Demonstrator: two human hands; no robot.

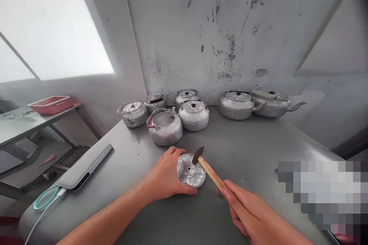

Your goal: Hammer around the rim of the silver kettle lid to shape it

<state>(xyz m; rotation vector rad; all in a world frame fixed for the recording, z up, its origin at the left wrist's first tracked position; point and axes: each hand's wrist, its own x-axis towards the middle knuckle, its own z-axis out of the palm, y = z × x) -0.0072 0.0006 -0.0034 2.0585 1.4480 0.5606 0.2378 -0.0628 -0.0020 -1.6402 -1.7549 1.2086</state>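
A round, dented metal kettle lid (184,174) with a small centre hole lies on the grey table. My left hand (169,174) grips its left rim, fingers at the far side and thumb at the near side. In my right hand (244,210) is the wooden handle of a hammer (211,172), fingers wrapped round it. The hammer's dark, narrow head is over the upper right of the lid; whether it touches I cannot tell. Just beyond the lid stands a lidless kettle (166,134) with a red-wrapped handle.
Several hammered metal kettles (194,118) line the back of the table (241,145) by the stained wall, with more kettles (237,109) at the back right. A grey power bank (86,164) with a cable lies left. A pink basket (51,106) sits on a side table.
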